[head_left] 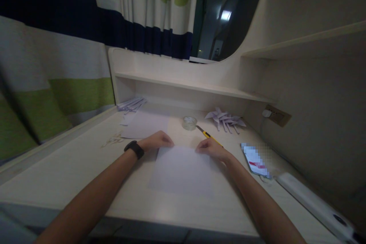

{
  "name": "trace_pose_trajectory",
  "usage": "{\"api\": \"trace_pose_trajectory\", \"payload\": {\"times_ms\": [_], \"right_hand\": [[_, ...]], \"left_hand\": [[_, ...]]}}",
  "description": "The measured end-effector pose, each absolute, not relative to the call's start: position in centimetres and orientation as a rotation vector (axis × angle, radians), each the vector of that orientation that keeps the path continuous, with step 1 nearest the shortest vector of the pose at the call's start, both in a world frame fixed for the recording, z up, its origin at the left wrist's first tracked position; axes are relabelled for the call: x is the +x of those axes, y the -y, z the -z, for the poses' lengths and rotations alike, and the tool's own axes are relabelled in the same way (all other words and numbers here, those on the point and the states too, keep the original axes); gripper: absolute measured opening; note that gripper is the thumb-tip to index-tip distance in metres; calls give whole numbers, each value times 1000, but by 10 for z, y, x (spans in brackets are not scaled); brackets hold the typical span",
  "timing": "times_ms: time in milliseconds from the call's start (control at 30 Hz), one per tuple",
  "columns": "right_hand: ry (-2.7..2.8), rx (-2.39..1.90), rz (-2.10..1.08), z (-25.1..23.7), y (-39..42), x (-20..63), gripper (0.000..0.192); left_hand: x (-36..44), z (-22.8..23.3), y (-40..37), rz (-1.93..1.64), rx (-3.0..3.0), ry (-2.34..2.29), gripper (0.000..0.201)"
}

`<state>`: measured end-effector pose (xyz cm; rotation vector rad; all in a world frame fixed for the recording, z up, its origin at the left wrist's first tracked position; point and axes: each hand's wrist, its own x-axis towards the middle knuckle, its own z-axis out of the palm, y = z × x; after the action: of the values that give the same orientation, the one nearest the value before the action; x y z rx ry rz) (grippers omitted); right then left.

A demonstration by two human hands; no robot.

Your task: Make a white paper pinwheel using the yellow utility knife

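Observation:
A white sheet of paper lies in front of me, its near part on the desk. My left hand, with a black watch on the wrist, pinches its far left corner. At the far edge, toward the right, my right hand has its fingertips closed on the same sheet. Just beyond the right hand is a yellow utility knife, blade pointing away to the left. A roll of clear tape sits past the knife tip. Behind my left hand lies a stack of white paper.
Folded paper pinwheels are piled at the back right, and rolled paper sticks at the back left. Small pale sticks or strips lie left. A phone and a long white device line the right side, below a wall socket.

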<state>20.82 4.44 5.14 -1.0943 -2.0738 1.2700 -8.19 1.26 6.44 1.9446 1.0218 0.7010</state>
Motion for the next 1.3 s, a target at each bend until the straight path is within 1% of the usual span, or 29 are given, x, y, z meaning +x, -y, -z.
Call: {"api": "trace_pose_trajectory", "payload": {"times_ms": [200,367,533,600,700,800,1000,1300], "right_hand": [[2013,-1148,-1265,-58,-42,214,22],[1927,-1178,-1238,-62,-49,232,21],[1847,-1254,-1255,-63,-59,253,23],[1812,-1255,-1294,-61,-62,259,23],[1778,-1223,-1351,-59,-63,260,22],[1804,-1185,-1382,-58,-59,253,22],[1802,-1193,-1328,-59,-56,242,26],[1721,-1154,-1262,-61,-64,252,29]], "left_hand": [[-85,-58,-17,-693,1894,-1047,26],[-90,-61,-16,-667,1758,-1051,24],[-96,-63,-17,-736,1693,-1082,21],[-97,-61,-19,-809,1659,-1137,23],[-94,-58,-22,-904,1601,-1183,31],[-87,-54,-22,-850,1623,-1107,38],[-83,-53,-20,-816,1762,-1095,33],[-88,-60,-21,-893,1806,-1217,35]]}}
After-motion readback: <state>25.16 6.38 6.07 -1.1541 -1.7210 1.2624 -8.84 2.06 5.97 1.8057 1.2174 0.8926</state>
